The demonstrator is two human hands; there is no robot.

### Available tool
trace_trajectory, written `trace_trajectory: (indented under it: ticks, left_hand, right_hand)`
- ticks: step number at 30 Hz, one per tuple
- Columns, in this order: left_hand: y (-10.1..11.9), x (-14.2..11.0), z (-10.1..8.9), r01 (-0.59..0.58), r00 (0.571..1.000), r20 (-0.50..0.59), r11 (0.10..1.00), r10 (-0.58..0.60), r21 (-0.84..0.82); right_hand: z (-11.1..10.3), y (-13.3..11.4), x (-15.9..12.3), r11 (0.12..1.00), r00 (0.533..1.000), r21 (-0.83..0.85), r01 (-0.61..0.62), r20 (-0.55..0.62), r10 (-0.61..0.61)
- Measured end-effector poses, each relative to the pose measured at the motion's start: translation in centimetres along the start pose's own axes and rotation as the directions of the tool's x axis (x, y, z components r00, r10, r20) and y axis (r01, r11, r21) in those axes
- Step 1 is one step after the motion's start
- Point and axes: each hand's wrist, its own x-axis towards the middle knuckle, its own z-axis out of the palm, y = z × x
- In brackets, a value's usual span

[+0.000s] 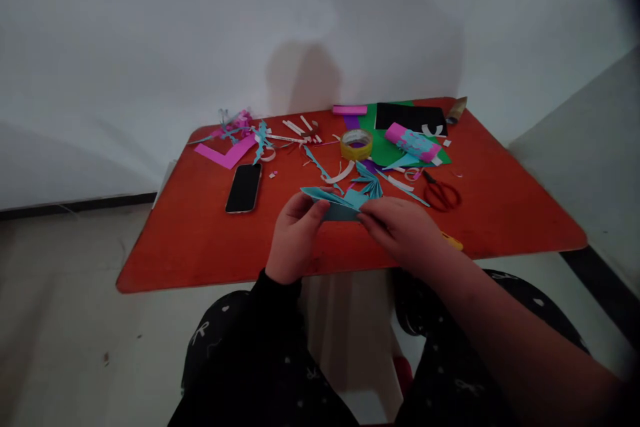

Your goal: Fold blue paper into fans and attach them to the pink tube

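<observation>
A piece of folded light-blue paper (341, 212) is held above the front part of the red table. My left hand (295, 233) pinches its left end between thumb and fingers. At the right end, the fingertips of my right hand (400, 228) are closed on the same paper. Just behind it lies a pleated blue paper fan (369, 181). Scissors with red handles (443, 195) rest to the right of my right hand. A yellow object (451, 240), perhaps a cutter, is partly hidden by my right forearm.
The red table (200, 247) stands against a pale wall. A phone (244, 188) lies at left. Behind my hands are a tape roll (356, 145), a pink-and-blue paper tube (413, 141), black paper (405, 117), an L-shaped pink paper piece (227, 157) and scattered paper strips.
</observation>
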Motion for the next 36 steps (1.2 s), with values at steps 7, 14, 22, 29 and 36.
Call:
trace_trajectory:
  ticks: [7, 14, 22, 29, 36]
  left_hand:
    - [0.4, -0.3, -1.1, -0.117, 0.993, -0.024, 0.988, 0.119, 0.099]
    - [1.1, -0.5, -1.6, -0.148, 0.989, 0.036, 0.974, 0.143, 0.173]
    - [0.4, -1.0, -1.5, -0.071, 0.994, 0.096, 0.971, 0.05, 0.229]
    - [1.7, -1.6, -1.5, -0.116, 0.988, 0.141, 0.923, 0.068, 0.366]
    - [2.2, -2.5, -1.5, -0.156, 0.983, 0.147, 0.912, 0.107, 0.378]
  right_hand:
    - [-0.3, -0.1, -0.5, 0.992, 0.995, -0.093, 0.088, -0.038, -0.092]
    - [-0.4, 0.1, -1.0, 0.997, 0.997, -0.047, 0.067, -0.044, -0.069]
    - [0.2, 0.5, -1.1, 0.998, 0.997, 0.035, -0.047, 0.062, 0.045]
    - [-2.1, 4.6, -2.7, 0.917, 0.948, -0.31, -0.252, 0.112, 0.298]
    - [-2.5, 8.6, -5.9, 0.794, 0.836, -0.505, -0.338, 0.226, 0.499]
